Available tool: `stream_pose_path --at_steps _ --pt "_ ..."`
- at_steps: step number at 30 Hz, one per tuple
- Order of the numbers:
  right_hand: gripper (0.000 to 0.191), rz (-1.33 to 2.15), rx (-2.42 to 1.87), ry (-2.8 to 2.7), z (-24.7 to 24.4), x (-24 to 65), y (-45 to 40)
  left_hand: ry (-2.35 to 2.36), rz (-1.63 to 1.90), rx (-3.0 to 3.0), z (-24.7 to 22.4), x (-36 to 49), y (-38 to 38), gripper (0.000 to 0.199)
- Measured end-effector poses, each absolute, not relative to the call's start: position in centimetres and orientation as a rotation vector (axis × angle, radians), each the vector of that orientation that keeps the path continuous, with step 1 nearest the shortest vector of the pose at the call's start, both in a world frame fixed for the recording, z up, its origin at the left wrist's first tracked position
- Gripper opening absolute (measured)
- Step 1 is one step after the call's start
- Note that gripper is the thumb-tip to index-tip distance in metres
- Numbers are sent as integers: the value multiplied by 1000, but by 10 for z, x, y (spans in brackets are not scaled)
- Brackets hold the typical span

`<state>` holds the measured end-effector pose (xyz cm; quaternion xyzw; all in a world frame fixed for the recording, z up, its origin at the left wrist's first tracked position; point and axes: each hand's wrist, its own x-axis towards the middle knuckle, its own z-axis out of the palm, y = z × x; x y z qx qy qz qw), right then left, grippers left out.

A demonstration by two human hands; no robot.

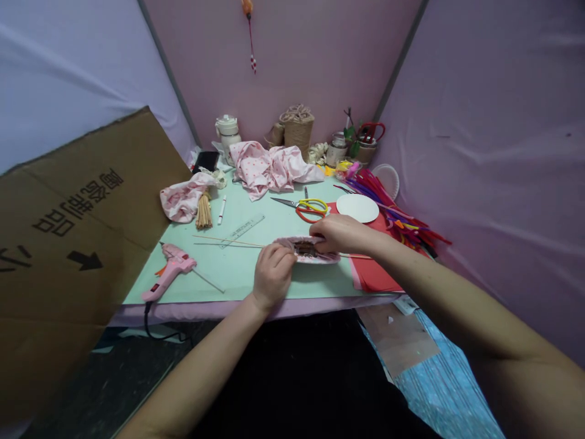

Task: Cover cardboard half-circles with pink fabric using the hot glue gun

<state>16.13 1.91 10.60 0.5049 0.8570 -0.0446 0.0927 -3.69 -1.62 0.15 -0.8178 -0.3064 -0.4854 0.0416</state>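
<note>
At the table's front edge is a small oval piece covered in pink cloth (315, 259), open at the top, with something brown inside that I cannot make out. My left hand (273, 274) is closed round its left end, thumb on the near rim. My right hand (336, 233) bends over its right end from behind, fingers curled down at the opening; the fingertips are partly hidden. Thin sticks (228, 239) lie on the table left of my left hand, beside a clear ruler (244, 230). Scissors with yellow and red handles (307, 208) lie open beyond my hands.
A pink glue gun (171, 268) lies at left beside a large cardboard sheet (86, 244). A white paper disc (358, 208) and red sheets (375, 268) lie at right, near colourful pipe cleaners (402, 213). Pink dotted cloth (269, 167) and twine (298, 131) stand behind.
</note>
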Motion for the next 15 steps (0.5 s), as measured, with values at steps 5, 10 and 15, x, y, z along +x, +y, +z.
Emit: stream_pose_path --at_steps 5,10,15 --pt "18 -214 1466 2619 104 164 33 -1007 -1419 -2394 4 -39 -19 19" --pt "15 -300 1450 2679 102 167 42 -998 -1417 -2412 0 -40 -20 20" --pt "10 -395 1415 2725 98 172 49 -1004 -1409 -2433 -2 -41 -21 19"
